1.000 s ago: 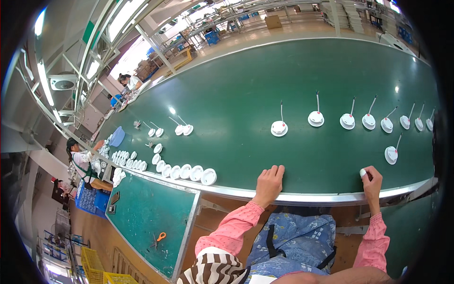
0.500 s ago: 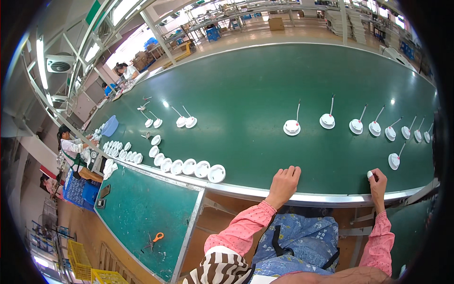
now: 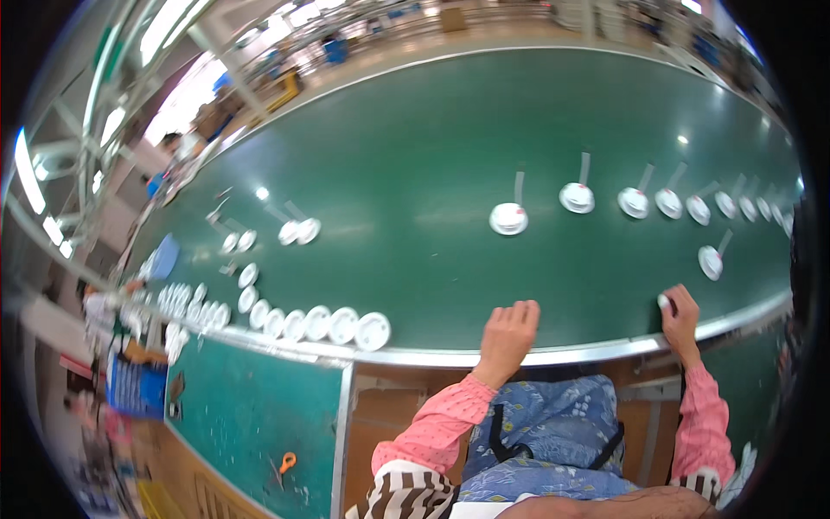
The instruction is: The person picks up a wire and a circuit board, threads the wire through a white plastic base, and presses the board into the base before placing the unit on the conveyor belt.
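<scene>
My left hand point(image 3: 508, 336) rests palm down at the near edge of the green conveyor belt point(image 3: 415, 259), its fingers curled under. To its right my right hand point(image 3: 680, 311) is also on the belt edge, fingers bent inward. A small white tip point(image 3: 663, 302) shows at its thumb; whether it is a thumb cover or a held piece I cannot tell. Beyond the right hand lies a white round lamp fitting point(image 3: 711, 262) with a wire standing from it. Another wired lamp fitting point(image 3: 508, 218) sits farther off, ahead of my left hand. Neither hand touches them.
More wired fittings point(image 3: 634, 202) stretch toward the far right. White round discs point(image 3: 343, 325) line the belt's near left edge. Below is a green side table point(image 3: 259, 406) with orange-handled scissors point(image 3: 287, 462). A blue bin point(image 3: 164, 256) and a blurred co-worker point(image 3: 102, 316) are at far left.
The whole view has shifted, so the belt and its fittings appear farther up and left. Both hands stay at the belt edge with little change in pose.
</scene>
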Available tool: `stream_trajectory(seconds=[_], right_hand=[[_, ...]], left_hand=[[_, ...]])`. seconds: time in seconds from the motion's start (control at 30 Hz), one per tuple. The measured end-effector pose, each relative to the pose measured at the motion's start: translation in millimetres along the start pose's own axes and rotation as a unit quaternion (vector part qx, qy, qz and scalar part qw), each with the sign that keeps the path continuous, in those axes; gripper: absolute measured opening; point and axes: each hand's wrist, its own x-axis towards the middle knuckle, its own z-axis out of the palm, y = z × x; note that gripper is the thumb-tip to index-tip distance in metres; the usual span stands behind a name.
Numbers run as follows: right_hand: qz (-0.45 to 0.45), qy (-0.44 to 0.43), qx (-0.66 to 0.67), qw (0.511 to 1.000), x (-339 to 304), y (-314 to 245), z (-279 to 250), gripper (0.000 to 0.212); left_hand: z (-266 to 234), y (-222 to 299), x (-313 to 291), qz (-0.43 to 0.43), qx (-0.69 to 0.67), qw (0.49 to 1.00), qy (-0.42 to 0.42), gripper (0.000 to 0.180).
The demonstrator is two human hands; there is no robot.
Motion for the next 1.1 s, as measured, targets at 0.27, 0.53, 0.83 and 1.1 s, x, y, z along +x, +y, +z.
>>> stream_trajectory(seconds=[0.27, 0.53, 0.83, 1.1], right_hand=[[-0.010, -0.007, -0.042, 0.999, 9.6, -2.9, -13.9, 0.006], [-0.052, -0.073, -0.016, 0.996, 3.4, -27.2, -4.0, 0.013], [-0.173, -0.099, 0.051, 0.979, -3.3, -79.6, 27.5, 0.021], [-0.116, -0.061, 0.061, 0.989, -10.7, -70.6, 33.8, 0.016]], left_hand=[[-6.9, 3.8, 5.2, -0.050, -0.029, 0.998, 0.021, 0.033], [-100.1, -55.2, -61.6, -0.244, 0.077, 0.954, 0.158, 0.048], [-126.2, -125.1, -97.6, -0.265, 0.196, 0.941, 0.078, 0.062], [-76.2, -153.8, -83.8, -0.249, 0.121, 0.960, 0.039, 0.045]])
